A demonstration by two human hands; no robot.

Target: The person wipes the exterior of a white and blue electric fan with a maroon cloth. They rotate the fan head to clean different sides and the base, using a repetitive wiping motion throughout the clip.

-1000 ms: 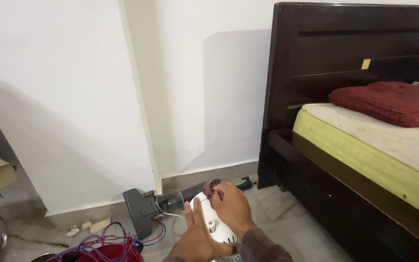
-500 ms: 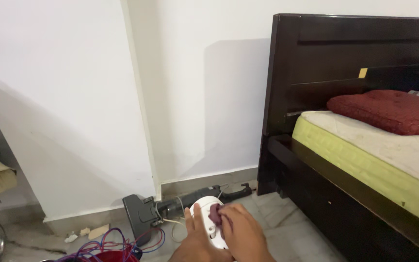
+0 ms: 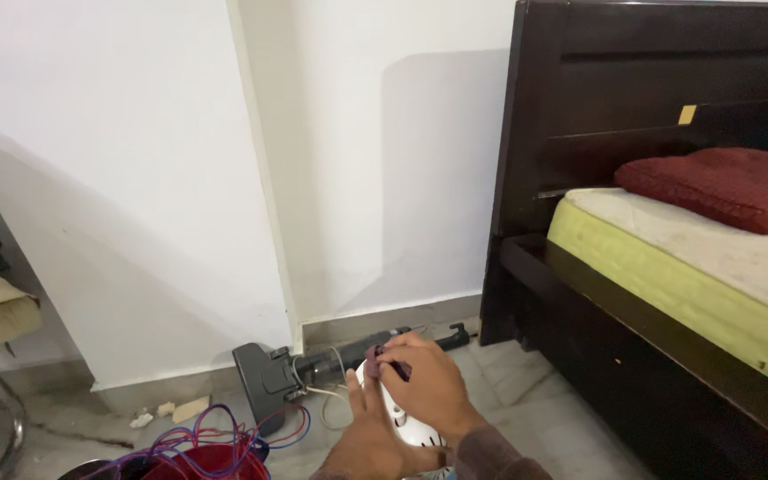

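Observation:
A white rounded plastic cover with small slots is held low in the middle of the view. My left hand lies flat against its left side, fingers stretched upward. My right hand pinches a small dark maroon cloth and presses it on the cover's upper edge. Most of the cover is hidden under both hands.
A dark vacuum head with its tube and a white cord lie by the wall behind. Red and blue wires spill over a red bucket at lower left. A dark wooden bed with a red pillow fills the right.
My right hand has moved with the cloth from the middle of the cover back up to its upper edge. The view has shifted slightly left and down.

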